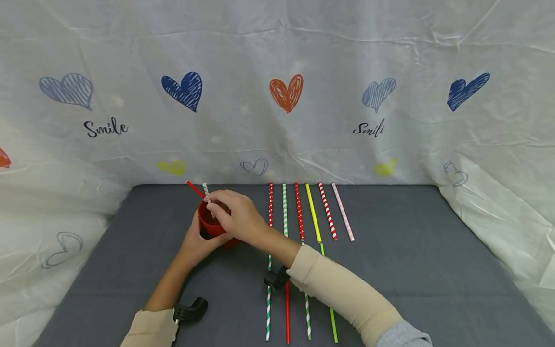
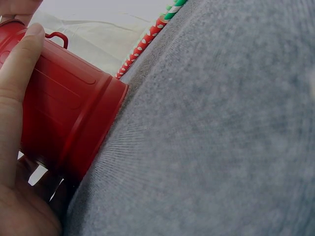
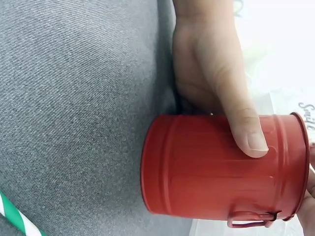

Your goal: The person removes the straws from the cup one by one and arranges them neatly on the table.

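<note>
A small red metal bucket (image 1: 210, 226) with a side handle stands upright at the left of the table. My left hand (image 1: 195, 246) grips its side, the thumb (image 3: 248, 140) lying along the wall in the right wrist view. Over the rim, my right hand (image 1: 240, 217) pinches a white patterned paper straw (image 1: 205, 189) between thumb and fingertips. The straw's lower end reaches down inside the bucket's mouth. Beside it a red straw (image 1: 194, 188) leans out past the rim. In the left wrist view the bucket (image 2: 74, 93) rests its base on the grey cloth.
Several paper straws lie in two rows right of the bucket. The back row includes a yellow straw (image 1: 313, 212) and a pink straw (image 1: 343, 212); the front row a red straw (image 1: 288, 313) and a lime straw (image 1: 333, 323), partly under my right forearm. A white printed curtain (image 1: 277, 135) hangs behind.
</note>
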A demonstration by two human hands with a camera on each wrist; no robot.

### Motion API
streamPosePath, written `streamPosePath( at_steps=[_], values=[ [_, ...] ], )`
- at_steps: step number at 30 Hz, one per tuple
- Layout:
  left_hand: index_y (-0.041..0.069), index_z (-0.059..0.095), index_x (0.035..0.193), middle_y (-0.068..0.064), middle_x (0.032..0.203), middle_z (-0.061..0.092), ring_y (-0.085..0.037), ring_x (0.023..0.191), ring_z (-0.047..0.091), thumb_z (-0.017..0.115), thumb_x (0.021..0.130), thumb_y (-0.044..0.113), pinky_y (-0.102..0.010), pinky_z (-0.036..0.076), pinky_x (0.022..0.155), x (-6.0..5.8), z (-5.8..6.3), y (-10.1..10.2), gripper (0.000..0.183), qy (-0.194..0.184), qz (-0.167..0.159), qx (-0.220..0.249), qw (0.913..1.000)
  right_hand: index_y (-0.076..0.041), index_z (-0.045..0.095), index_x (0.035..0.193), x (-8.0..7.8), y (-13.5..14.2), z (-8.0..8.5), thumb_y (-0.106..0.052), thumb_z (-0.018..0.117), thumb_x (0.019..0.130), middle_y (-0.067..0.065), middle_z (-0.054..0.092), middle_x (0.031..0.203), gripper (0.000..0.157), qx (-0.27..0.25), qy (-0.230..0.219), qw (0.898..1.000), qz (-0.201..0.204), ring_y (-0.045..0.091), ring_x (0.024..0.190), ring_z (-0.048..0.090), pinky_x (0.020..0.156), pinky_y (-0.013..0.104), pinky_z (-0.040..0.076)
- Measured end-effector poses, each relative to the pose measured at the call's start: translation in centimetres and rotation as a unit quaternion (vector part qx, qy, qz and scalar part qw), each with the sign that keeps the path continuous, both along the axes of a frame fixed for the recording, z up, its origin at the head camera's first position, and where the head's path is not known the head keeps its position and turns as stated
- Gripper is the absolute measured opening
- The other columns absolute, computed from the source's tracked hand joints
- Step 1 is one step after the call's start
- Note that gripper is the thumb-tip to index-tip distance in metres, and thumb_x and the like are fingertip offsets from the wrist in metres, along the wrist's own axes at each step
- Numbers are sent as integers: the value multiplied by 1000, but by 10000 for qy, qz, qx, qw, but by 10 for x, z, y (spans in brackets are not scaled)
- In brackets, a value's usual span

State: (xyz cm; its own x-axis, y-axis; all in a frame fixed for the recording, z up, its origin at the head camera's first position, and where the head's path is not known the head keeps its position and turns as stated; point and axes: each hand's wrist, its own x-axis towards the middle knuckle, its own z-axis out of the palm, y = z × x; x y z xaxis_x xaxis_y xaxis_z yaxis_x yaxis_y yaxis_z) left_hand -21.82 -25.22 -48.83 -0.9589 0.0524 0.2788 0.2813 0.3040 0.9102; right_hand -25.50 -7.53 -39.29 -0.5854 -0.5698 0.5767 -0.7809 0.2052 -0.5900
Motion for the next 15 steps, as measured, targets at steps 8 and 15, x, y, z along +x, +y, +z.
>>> streamPosePath(
  at_steps=[8,15],
  values=[
    [13,19,157,-7,151,37,-24,129,43,82,85,16,-28,46,95,2,-1,1,95,-235,124,-61,9996,-2,49,121,2,4,0,-9,47,106,6,63,100,17,-107,-310,9995,33,12,83,62,74,17,50],
    [9,21,155,-10,150,38,-26,129,43,81,85,13,-26,45,93,5,9,5,93,-384,215,-97,9990,1,44,123,0,9,5,-5,47,105,9,65,102,19,-514,-460,9974,227,16,85,64,77,19,52]
  ],
)
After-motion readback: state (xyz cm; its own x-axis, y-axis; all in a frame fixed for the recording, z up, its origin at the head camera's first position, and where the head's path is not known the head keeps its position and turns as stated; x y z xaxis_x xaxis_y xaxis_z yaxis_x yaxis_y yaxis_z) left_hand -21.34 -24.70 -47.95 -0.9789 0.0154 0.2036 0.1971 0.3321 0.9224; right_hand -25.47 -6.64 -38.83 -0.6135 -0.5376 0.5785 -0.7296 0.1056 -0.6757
